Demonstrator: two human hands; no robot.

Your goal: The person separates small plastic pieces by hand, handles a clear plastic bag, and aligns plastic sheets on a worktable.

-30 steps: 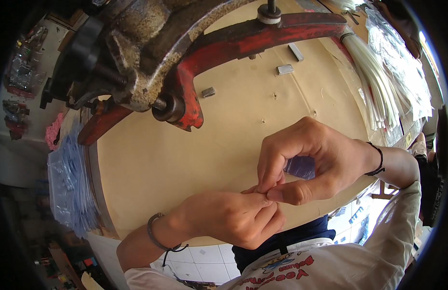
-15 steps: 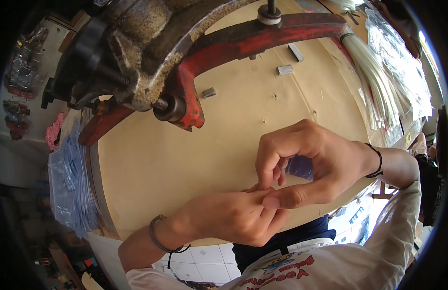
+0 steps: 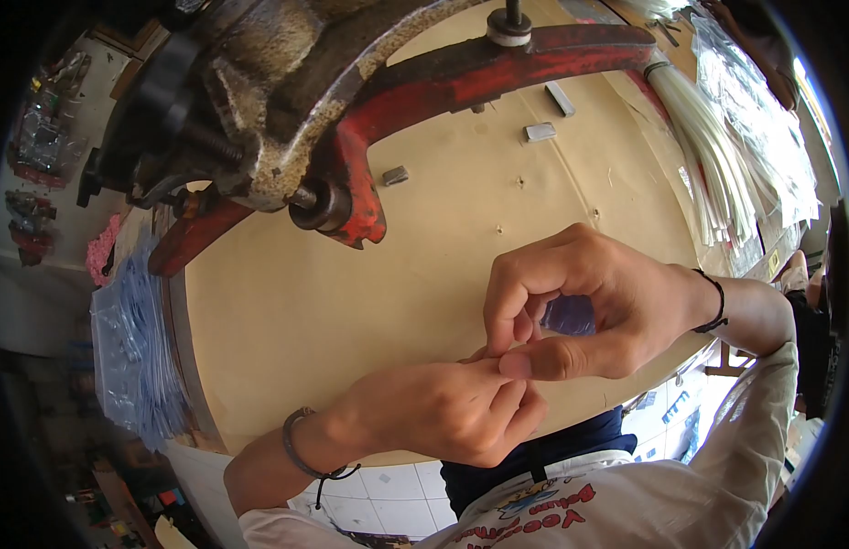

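Over a tan tabletop (image 3: pixel 305 311), hands (image 3: pixel 452 407) (image 3: pixel 616 288) together (grip unclear), purple piece (image 3: pixel 571 315) behind, metal blocks (image 3: pixel 540 133), red frame (image 3: pixel 461 84) overhanging

Tan tbl (image 3: pixel 333 302) w/ grey blks (image 3: pixel 540 133)

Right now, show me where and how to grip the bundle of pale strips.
Grip the bundle just below its dark tie, probably from the left: it gathers narrowest there, fanning toward the near end, and clear plastic crowds its right.
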